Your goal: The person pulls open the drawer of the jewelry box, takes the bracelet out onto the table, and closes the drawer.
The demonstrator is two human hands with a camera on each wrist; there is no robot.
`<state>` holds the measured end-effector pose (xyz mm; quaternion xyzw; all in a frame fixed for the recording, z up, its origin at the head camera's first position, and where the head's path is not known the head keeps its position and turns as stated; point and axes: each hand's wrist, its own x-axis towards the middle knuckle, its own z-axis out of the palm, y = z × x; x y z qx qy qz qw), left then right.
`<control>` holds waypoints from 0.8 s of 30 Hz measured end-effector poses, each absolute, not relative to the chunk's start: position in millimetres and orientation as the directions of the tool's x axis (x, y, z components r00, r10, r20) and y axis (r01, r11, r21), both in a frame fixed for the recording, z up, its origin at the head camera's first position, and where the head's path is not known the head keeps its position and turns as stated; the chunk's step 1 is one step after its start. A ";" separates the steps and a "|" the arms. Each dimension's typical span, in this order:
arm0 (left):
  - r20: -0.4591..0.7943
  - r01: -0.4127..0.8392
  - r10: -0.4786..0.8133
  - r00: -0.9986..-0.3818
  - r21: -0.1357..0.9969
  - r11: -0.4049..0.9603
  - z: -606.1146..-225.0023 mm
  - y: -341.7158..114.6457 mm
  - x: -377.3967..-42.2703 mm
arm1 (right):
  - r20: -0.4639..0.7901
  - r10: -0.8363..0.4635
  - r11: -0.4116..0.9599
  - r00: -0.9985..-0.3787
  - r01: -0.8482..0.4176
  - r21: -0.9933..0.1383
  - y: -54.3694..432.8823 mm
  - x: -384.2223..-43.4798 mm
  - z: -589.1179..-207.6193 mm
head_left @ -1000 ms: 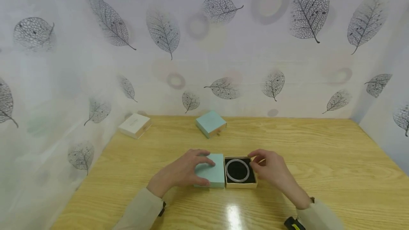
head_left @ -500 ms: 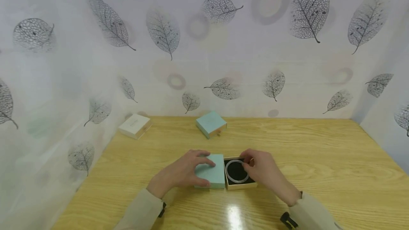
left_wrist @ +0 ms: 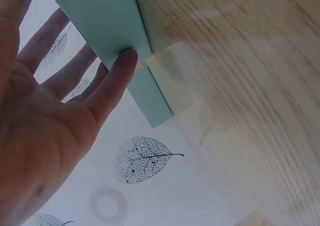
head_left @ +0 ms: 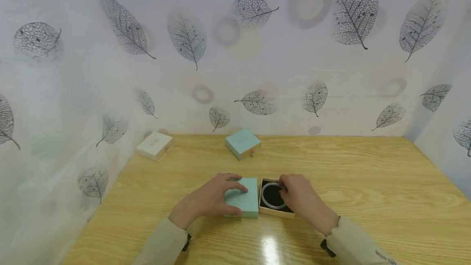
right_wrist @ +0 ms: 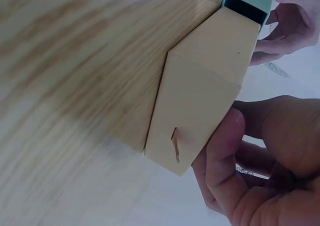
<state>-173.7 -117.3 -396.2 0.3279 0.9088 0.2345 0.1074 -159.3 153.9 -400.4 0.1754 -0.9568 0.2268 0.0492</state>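
Note:
In the head view my left hand [head_left: 209, 195] holds a light teal box sleeve [head_left: 250, 199], thumb at its near edge and index finger on its top. To its right sits a cream drawer tray [head_left: 276, 212] with a black lining, slightly turned. A pale ring-shaped bangle [head_left: 267, 204] rests on the lining. My right hand [head_left: 303, 197] pinches the bangle's right side, thumb and index finger over the tray. From the right wrist, a ribbon tab [right_wrist: 175, 145] shows on the tray's end, and the dark opening of the sleeve [right_wrist: 245, 8] faces the tray.
A second teal box [head_left: 243, 142] stands at the back of the wooden table [head_left: 349, 175]. A white box [head_left: 155, 146] lies at the back left. Leaf-printed cloth [head_left: 257, 64] walls in the table's back and sides.
My right hand has moved left from the tray's right edge onto the bangle, its fingers closing there. The tray has turned a little. The left hand and the sleeve stay put.

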 end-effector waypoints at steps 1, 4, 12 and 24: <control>-0.040 0.547 0.647 -0.762 0.496 0.674 -396.4 -117.7 -173.6 | 0.174 -0.314 0.839 -0.934 -0.358 -0.410 153.7 -159.8 -400.4; -0.036 0.551 0.648 -0.761 0.492 0.674 -396.5 -118.6 -173.0 | 0.179 -0.311 0.843 -0.933 -0.358 -0.403 153.7 -161.6 -401.2; -0.029 0.552 0.649 -0.760 0.499 0.668 -397.1 -118.3 -173.4 | 0.094 -0.245 0.829 -0.965 -0.259 -0.495 156.9 -165.9 -398.3; -0.036 0.544 0.644 -0.764 0.502 0.673 -396.6 -118.2 -173.3 | 0.103 -0.225 0.788 -0.969 -0.243 -0.565 168.2 -162.9 -385.5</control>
